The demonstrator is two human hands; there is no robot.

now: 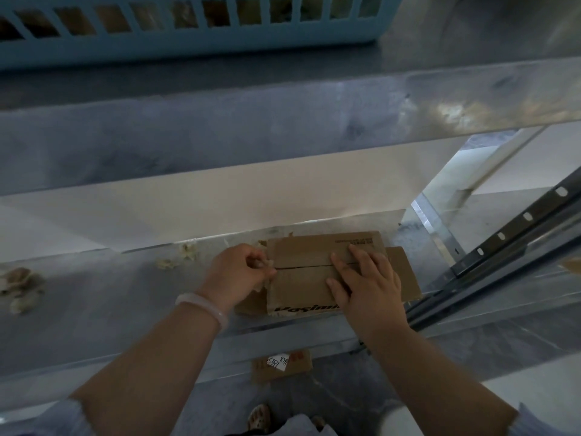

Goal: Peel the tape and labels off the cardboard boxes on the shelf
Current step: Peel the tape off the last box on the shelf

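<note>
Flattened brown cardboard box (301,286), on grey metal shelf (125,294). Right hand (367,284) atop box, grip spread flat, pinning it. Left hand (239,272) at box's left edge, grip pinching pale tape scrap (263,265). Step: peeling. Next, likely: steady pull away from box.

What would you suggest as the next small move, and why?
Probably pull the tape away from the cardboard box: the left hand pinches a crumpled bit at the box's left edge by the seam, while the right hand presses flat on the box.
</note>
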